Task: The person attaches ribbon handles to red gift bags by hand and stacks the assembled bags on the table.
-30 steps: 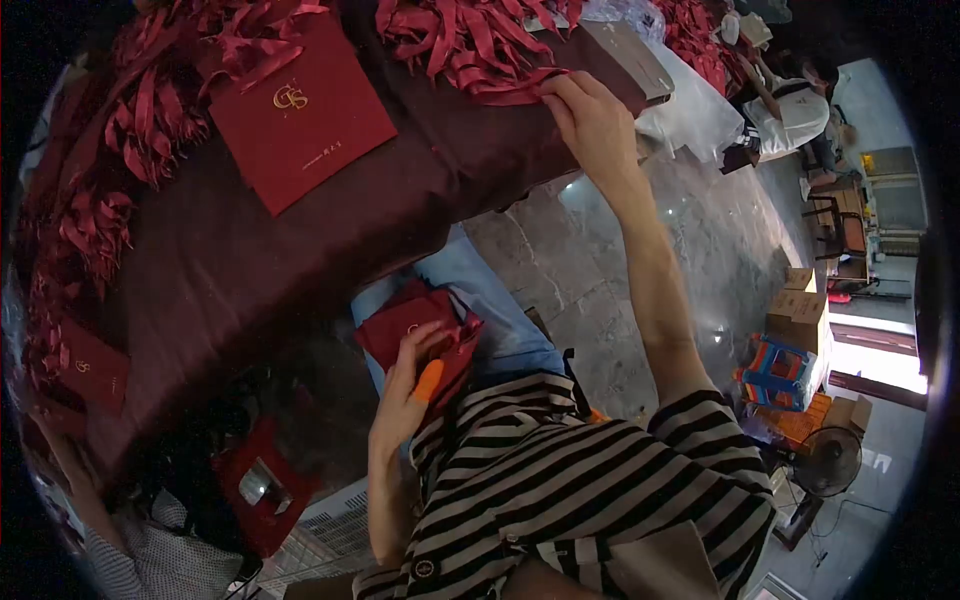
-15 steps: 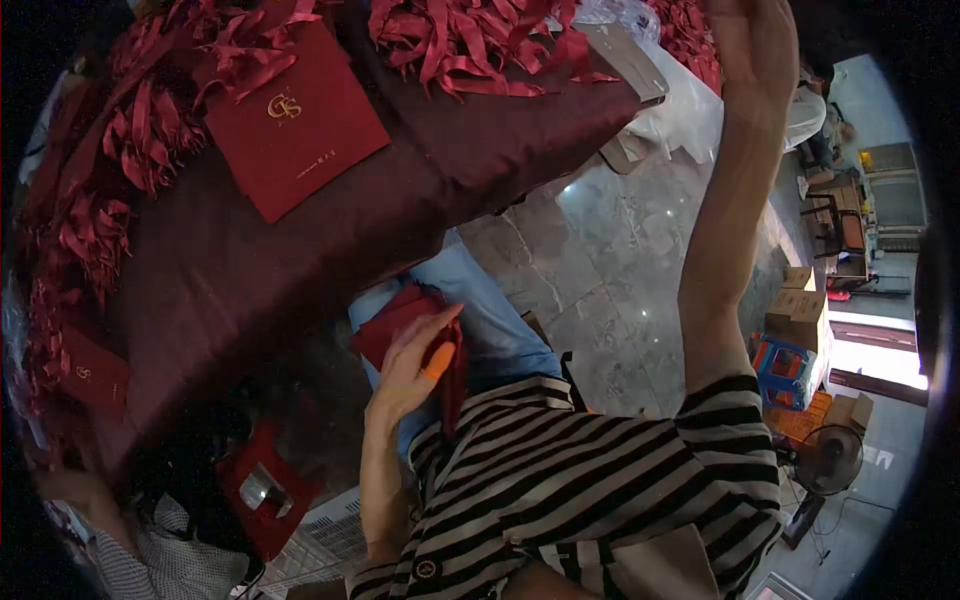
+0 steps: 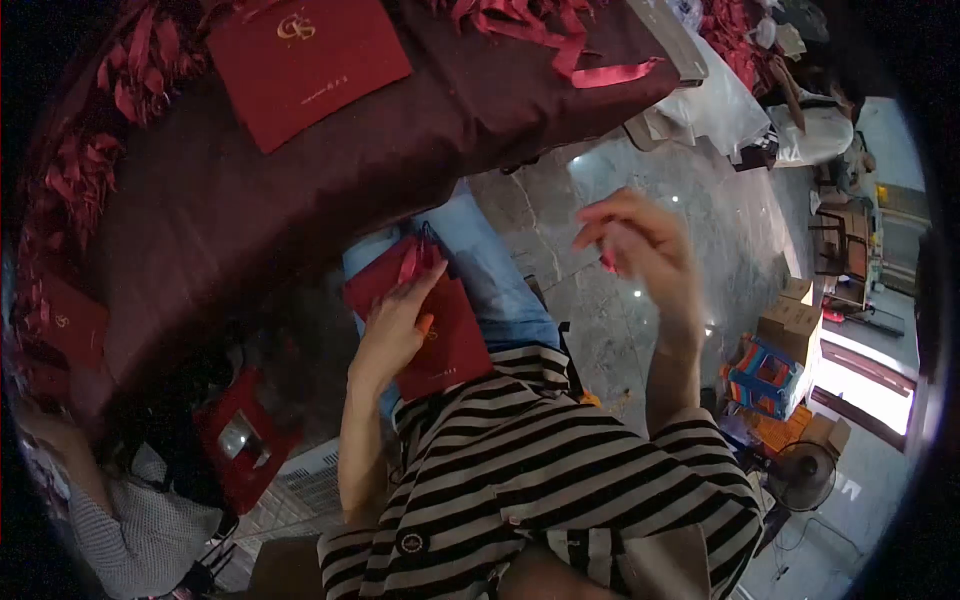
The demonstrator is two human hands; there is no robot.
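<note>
A dark red paper bag [image 3: 455, 345] with gold lettering lies on my lap over the blue jeans. My left hand [image 3: 395, 325] holds it near its top, with an orange cover on the thumb. Shiny red ribbon [image 3: 411, 262] and dark cord [image 3: 427, 238] show beside the fingers. My right hand [image 3: 645, 245] is in the air to the right, above the floor, its fingers bent and smeared by motion. A small red-pink spot shows at its fingertips; what it is cannot be made out.
On the dark red covered table [image 3: 330, 190] lie a larger red bag [image 3: 310, 70] and red ribbons [image 3: 545, 30]. A co-worker's sleeve [image 3: 150, 535] is at lower left; another person [image 3: 815, 130] sits at upper right. Boxes [image 3: 790, 325] and a fan [image 3: 803, 475] stand right.
My right hand has come down from the ribbons at the top to the middle right. The bag on my lap now shows its lettered front, with ribbon under my left fingers.
</note>
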